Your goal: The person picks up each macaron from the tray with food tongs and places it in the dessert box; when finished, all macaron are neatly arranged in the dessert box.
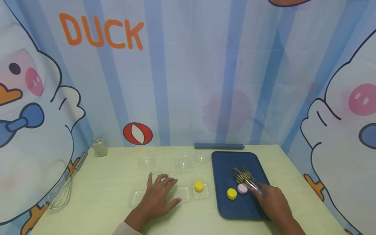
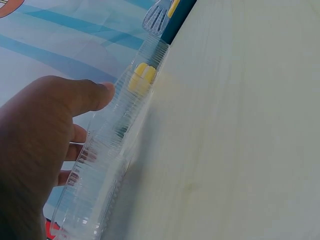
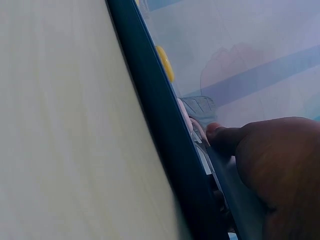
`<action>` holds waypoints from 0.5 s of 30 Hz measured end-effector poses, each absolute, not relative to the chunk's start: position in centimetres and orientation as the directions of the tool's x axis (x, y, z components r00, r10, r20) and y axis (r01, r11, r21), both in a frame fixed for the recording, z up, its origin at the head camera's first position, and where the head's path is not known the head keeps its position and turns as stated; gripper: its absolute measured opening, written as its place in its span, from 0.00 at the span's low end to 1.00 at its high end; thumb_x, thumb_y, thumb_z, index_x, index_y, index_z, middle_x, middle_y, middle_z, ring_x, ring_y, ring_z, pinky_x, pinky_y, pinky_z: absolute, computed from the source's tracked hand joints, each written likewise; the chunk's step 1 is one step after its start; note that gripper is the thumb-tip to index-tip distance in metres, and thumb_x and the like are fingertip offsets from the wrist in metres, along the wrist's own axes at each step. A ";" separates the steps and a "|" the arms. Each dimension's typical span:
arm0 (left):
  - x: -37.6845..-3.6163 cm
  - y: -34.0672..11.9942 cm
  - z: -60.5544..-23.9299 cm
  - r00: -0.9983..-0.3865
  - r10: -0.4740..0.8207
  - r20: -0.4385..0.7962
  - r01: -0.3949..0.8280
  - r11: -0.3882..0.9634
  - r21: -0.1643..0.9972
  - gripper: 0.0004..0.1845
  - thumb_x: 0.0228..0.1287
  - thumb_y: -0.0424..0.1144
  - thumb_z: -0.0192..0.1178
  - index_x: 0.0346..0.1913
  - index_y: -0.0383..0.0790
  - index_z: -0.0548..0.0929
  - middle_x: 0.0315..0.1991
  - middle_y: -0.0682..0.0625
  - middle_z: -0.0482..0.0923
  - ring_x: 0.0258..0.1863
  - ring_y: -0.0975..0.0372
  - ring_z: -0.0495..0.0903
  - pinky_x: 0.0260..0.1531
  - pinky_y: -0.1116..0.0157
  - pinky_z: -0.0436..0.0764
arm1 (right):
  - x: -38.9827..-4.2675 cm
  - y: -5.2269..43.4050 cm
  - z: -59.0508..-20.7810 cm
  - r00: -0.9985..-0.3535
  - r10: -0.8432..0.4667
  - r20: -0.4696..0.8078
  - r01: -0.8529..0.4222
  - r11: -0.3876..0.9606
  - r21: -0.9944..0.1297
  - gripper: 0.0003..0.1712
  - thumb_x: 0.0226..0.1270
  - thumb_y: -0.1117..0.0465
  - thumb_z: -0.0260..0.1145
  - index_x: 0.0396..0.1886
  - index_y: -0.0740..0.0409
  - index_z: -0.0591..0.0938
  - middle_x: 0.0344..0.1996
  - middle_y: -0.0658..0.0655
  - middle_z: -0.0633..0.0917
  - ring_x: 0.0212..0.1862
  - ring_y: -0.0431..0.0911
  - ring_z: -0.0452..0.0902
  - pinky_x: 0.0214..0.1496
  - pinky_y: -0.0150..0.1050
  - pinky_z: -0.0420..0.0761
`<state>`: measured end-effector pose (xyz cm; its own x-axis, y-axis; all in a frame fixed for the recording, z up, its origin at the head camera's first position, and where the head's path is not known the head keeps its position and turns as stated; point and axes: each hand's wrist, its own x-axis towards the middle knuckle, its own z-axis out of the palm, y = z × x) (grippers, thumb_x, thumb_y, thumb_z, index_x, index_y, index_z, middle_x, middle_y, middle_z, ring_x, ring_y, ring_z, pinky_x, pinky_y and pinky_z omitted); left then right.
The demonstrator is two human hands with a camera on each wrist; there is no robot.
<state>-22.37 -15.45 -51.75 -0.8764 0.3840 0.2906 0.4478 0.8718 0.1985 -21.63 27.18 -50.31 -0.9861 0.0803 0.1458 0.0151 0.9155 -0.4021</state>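
My right hand [image 1: 274,200] grips metal tongs [image 1: 255,184] by the handle, low over the dark blue tray [image 1: 241,209]. Yellow shows through and around the tongs' slotted heads. Just in front of them on the tray lie a pale pink macaron [image 1: 242,188] and a yellow macaron [image 1: 231,194]. Left of the tray, another yellow macaron [image 1: 198,186] sits in a small clear plastic box [image 1: 202,195]. My left hand [image 1: 158,199], fingers spread and holding nothing, hovers among the clear boxes, beside an unfilled one [image 1: 182,194]; it partly hides another [image 1: 138,198].
Clear domed lids [image 1: 147,162] stand behind the boxes, with others [image 1: 183,163] to their right. A blue rolling pin [image 1: 219,146] lies along the back edge. At far left are a whisk [image 1: 65,189] and a small glass jar [image 1: 100,147]. A printed curtain [image 1: 188,81] hangs behind the table.
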 end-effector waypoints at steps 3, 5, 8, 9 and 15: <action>-22.4 -15.5 -51.7 -0.875 0.386 0.293 0.451 0.870 0.201 0.35 0.69 0.63 0.69 0.72 0.48 0.83 0.67 0.53 0.84 0.74 0.49 0.74 0.77 0.20 0.55 | -21.7 27.3 -50.4 -0.986 0.078 0.148 0.012 0.914 -0.406 0.27 0.77 0.48 0.73 0.59 0.68 0.88 0.50 0.69 0.93 0.52 0.64 0.91 0.50 0.64 0.87; -22.4 -15.5 -51.8 -0.873 0.385 0.298 0.453 0.868 0.204 0.35 0.69 0.63 0.69 0.72 0.48 0.83 0.67 0.53 0.84 0.74 0.49 0.74 0.77 0.20 0.55 | -21.7 27.3 -50.5 -0.985 0.076 0.152 0.008 0.914 -0.405 0.27 0.77 0.48 0.73 0.59 0.68 0.88 0.50 0.69 0.93 0.52 0.64 0.91 0.50 0.64 0.87; -22.4 -15.5 -51.8 -0.871 0.385 0.305 0.454 0.867 0.203 0.35 0.69 0.63 0.69 0.72 0.48 0.83 0.67 0.53 0.84 0.74 0.49 0.74 0.77 0.20 0.55 | -21.7 27.2 -50.4 -0.984 0.073 0.161 0.002 0.915 -0.403 0.26 0.77 0.48 0.73 0.58 0.67 0.88 0.49 0.69 0.93 0.51 0.63 0.91 0.49 0.63 0.87; -22.4 -15.5 -51.9 -0.871 0.385 0.306 0.454 0.868 0.202 0.35 0.69 0.63 0.69 0.72 0.48 0.83 0.67 0.53 0.84 0.74 0.49 0.74 0.77 0.20 0.55 | -21.6 27.2 -50.4 -0.984 0.074 0.164 0.001 0.915 -0.403 0.26 0.77 0.49 0.73 0.58 0.67 0.88 0.49 0.69 0.93 0.50 0.63 0.91 0.48 0.63 0.87; -22.4 -15.6 -51.9 -0.872 0.382 0.304 0.451 0.871 0.198 0.35 0.69 0.63 0.69 0.72 0.49 0.83 0.66 0.53 0.85 0.74 0.50 0.75 0.77 0.20 0.56 | -21.2 26.6 -50.2 -0.977 0.065 0.204 -0.024 0.914 -0.404 0.27 0.76 0.48 0.74 0.60 0.67 0.88 0.50 0.68 0.93 0.51 0.63 0.91 0.49 0.63 0.87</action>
